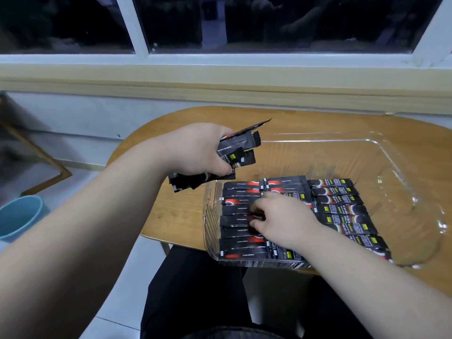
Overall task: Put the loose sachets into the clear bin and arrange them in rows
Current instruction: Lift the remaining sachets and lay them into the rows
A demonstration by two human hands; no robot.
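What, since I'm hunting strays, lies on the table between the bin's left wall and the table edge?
Head view: only bare table; the left hand holds its sachet bundle above it, beside the bin.

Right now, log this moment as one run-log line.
left hand: holds loose sachets | right hand: on rows in clear bin, grip unclear | bin partly filled

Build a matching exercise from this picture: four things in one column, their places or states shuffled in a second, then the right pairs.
1. left hand
2. right hand
3. clear bin
4. blue bucket

a. stands on the floor
b. rests on the wooden table, with rows of sachets inside
c. grips a bunch of loose sachets
d. touches the rows inside the bin

Pairs: 1-c; 2-d; 3-b; 4-a
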